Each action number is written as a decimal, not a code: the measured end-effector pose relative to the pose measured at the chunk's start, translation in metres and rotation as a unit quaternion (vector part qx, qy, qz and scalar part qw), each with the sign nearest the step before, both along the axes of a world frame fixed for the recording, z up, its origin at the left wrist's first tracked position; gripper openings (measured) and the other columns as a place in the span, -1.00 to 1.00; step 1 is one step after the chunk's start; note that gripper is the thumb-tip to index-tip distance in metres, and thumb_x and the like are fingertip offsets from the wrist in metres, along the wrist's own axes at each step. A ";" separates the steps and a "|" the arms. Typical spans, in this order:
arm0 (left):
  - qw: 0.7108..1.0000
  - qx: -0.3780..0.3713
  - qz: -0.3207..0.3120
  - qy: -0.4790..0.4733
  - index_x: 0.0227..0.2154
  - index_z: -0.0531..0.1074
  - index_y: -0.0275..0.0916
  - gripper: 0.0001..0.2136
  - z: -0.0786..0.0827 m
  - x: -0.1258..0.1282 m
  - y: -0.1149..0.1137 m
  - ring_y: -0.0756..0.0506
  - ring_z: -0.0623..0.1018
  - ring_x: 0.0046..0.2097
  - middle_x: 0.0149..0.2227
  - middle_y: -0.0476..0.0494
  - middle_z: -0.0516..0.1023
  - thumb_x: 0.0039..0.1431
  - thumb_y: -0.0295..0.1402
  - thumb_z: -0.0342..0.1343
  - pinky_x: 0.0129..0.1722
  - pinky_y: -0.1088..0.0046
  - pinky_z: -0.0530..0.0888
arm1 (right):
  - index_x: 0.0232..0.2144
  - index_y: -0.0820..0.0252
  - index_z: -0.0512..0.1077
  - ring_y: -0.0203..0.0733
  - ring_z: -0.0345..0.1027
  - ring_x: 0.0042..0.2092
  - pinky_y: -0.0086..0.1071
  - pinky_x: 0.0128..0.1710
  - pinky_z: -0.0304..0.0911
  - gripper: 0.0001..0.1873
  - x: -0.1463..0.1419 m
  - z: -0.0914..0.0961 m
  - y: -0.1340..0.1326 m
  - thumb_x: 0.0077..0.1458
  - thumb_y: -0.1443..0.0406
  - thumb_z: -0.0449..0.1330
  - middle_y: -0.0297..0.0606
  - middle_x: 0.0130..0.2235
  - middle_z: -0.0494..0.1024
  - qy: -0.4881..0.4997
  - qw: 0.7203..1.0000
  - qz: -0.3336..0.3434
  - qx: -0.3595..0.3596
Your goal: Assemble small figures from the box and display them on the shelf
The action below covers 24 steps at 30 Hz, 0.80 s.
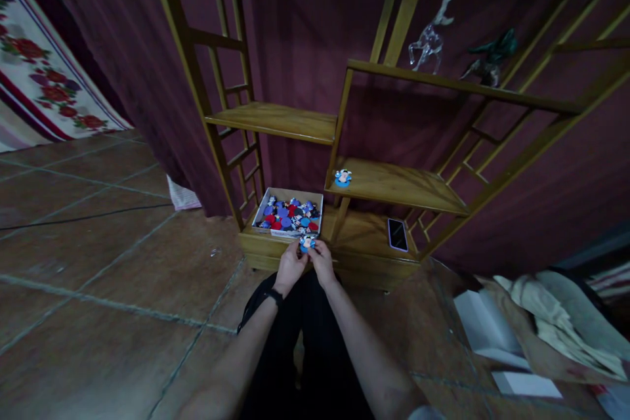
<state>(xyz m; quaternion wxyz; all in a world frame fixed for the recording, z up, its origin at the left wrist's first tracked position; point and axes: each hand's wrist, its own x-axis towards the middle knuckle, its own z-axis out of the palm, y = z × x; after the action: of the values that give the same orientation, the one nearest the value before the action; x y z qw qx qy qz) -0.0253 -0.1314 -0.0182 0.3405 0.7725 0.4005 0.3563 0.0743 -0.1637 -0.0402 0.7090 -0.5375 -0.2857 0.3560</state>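
Observation:
My left hand (290, 267) and my right hand (322, 261) are pinched together on a small blue figurine (307, 243), held just in front of a white box (288, 211) full of several blue, red and purple small figurines. The box sits on the bottom board of a wooden shelf unit (374, 236). Another small blue figurine (343, 177) stands on the low right shelf (398, 185). A dark band is on my left wrist.
A phone (398, 234) lies on the bottom board to the right. A clear deer figure (433, 33) and a dark green figure (489, 56) stand on the upper shelf. Dark red curtain behind. Cloth and white boxes (485, 328) lie on the tiled floor at right.

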 end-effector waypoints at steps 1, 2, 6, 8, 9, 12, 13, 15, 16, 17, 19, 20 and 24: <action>1.000 -0.007 -0.002 -0.004 -0.03 0.30 -0.28 -0.62 0.001 -0.001 0.000 -0.10 0.53 -0.17 -0.16 -0.21 0.51 0.04 -0.44 0.04 -0.13 0.34 0.43 | -0.31 0.16 0.40 -0.21 0.39 -0.29 -0.39 -0.32 0.28 -0.69 0.000 0.000 0.000 -0.18 0.20 0.22 -0.33 -0.34 0.53 0.002 1.000 0.005 0.000; 1.000 -0.012 -0.003 -0.006 -0.03 0.30 -0.28 -0.62 0.003 -0.001 0.000 -0.10 0.53 -0.17 -0.16 -0.20 0.51 0.03 -0.44 0.04 -0.13 0.34 0.43 | -0.31 0.16 0.40 -0.20 0.39 -0.29 -0.39 -0.32 0.28 -0.69 0.000 0.000 0.000 -0.18 0.19 0.22 -0.33 -0.34 0.53 0.003 1.000 0.010 0.000; 1.000 -0.015 0.007 0.000 -0.02 0.31 -0.26 -0.60 0.007 -0.002 -0.001 -0.12 0.52 -0.14 -0.12 -0.22 0.51 0.02 -0.45 0.06 -0.10 0.30 0.42 | -0.32 0.17 0.41 -0.21 0.38 -0.30 -0.38 -0.30 0.28 -0.68 -0.001 0.000 0.001 -0.16 0.16 0.23 -0.33 -0.34 0.52 -0.004 1.000 0.013 0.003; 1.000 -0.013 0.013 0.005 -0.03 0.32 -0.27 -0.61 0.006 -0.002 -0.001 -0.14 0.51 -0.11 -0.12 -0.24 0.50 0.01 -0.44 0.06 -0.09 0.28 0.41 | -0.34 0.17 0.41 -0.22 0.37 -0.32 -0.38 -0.29 0.27 -0.70 -0.002 0.001 0.002 -0.17 0.16 0.24 -0.34 -0.37 0.52 -0.013 1.000 0.001 0.003; 1.000 -0.011 0.013 0.006 -0.04 0.33 -0.28 -0.61 0.006 -0.001 -0.001 -0.14 0.50 -0.09 -0.12 -0.24 0.50 0.01 -0.44 0.06 -0.07 0.27 0.40 | -0.35 0.16 0.41 -0.23 0.36 -0.33 -0.38 -0.28 0.27 -0.72 -0.003 0.002 0.002 -0.17 0.17 0.25 -0.35 -0.38 0.51 -0.018 1.000 -0.006 0.002; 1.000 0.000 0.005 0.004 -0.04 0.33 -0.29 -0.61 0.003 0.000 0.001 -0.16 0.49 -0.07 -0.10 -0.25 0.49 0.00 -0.43 0.06 -0.05 0.25 0.39 | -0.40 0.15 0.41 -0.25 0.34 -0.35 -0.38 -0.26 0.25 -0.77 -0.004 0.004 0.002 -0.18 0.21 0.25 -0.39 -0.41 0.49 -0.022 0.999 -0.026 -0.001; 1.000 0.001 0.000 0.004 -0.03 0.32 -0.29 -0.60 0.002 0.000 0.001 -0.16 0.49 -0.06 -0.09 -0.26 0.49 0.00 -0.43 0.05 -0.04 0.24 0.39 | -0.41 0.15 0.40 -0.25 0.34 -0.36 -0.38 -0.26 0.25 -0.78 -0.004 0.005 0.002 -0.19 0.22 0.25 -0.40 -0.42 0.49 -0.019 0.999 -0.031 0.000; 1.000 0.000 -0.007 0.007 -0.02 0.31 -0.28 -0.58 0.001 0.000 0.001 -0.16 0.48 -0.05 -0.06 -0.26 0.47 -0.01 -0.44 0.05 -0.03 0.24 0.38 | -0.41 0.14 0.41 -0.24 0.34 -0.36 -0.38 -0.27 0.25 -0.78 -0.003 0.006 0.001 -0.21 0.25 0.26 -0.41 -0.43 0.48 -0.008 0.999 -0.032 0.005; 1.000 0.000 -0.011 0.010 -0.01 0.31 -0.28 -0.58 0.001 0.000 0.000 -0.16 0.47 -0.03 -0.05 -0.26 0.47 -0.01 -0.44 0.04 -0.03 0.23 0.38 | -0.41 0.14 0.41 -0.24 0.34 -0.37 -0.37 -0.28 0.25 -0.78 -0.003 0.007 0.001 -0.22 0.25 0.26 -0.41 -0.44 0.48 -0.003 1.000 -0.030 0.008; 1.000 0.001 -0.013 0.013 -0.01 0.31 -0.27 -0.58 0.002 0.000 -0.001 -0.17 0.46 -0.01 -0.03 -0.27 0.45 -0.01 -0.44 0.04 -0.01 0.23 0.37 | -0.41 0.14 0.41 -0.23 0.34 -0.37 -0.37 -0.29 0.26 -0.77 -0.003 0.008 0.000 -0.23 0.26 0.27 -0.42 -0.44 0.48 0.002 1.000 -0.028 0.009; 1.000 0.005 -0.018 0.014 0.00 0.30 -0.26 -0.57 0.005 0.000 -0.002 -0.18 0.43 0.02 0.00 -0.27 0.43 -0.01 -0.41 0.04 0.02 0.22 0.34 | -0.43 0.14 0.41 -0.23 0.33 -0.39 -0.37 -0.32 0.26 -0.78 -0.002 0.010 -0.002 -0.25 0.27 0.28 -0.42 -0.46 0.48 0.017 0.999 -0.027 0.009; 1.000 0.005 -0.021 0.013 0.01 0.29 -0.26 -0.56 0.007 0.000 -0.004 -0.17 0.43 0.03 0.01 -0.28 0.42 0.00 -0.39 0.04 0.02 0.22 0.34 | -0.44 0.14 0.41 -0.24 0.33 -0.40 -0.37 -0.32 0.26 -0.79 -0.002 0.011 -0.003 -0.25 0.28 0.28 -0.42 -0.47 0.48 0.025 0.999 -0.029 0.011; 0.998 -0.013 -0.054 0.005 0.09 0.20 -0.24 -0.45 0.015 -0.001 -0.008 -0.14 0.50 -0.07 -0.06 -0.22 0.47 -0.01 -0.28 0.09 -0.06 0.27 0.40 | -0.42 0.17 0.42 -0.25 0.33 -0.39 -0.37 -0.31 0.25 -0.77 0.002 0.016 -0.007 -0.25 0.26 0.28 -0.41 -0.45 0.49 0.062 0.996 -0.052 0.028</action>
<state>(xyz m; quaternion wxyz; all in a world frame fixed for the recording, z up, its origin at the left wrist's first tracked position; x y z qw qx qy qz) -0.0265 -0.1393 -0.0032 0.3672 0.7903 0.3645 0.3281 0.0759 -0.1707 -0.0245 0.7577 -0.5085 -0.2230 0.3429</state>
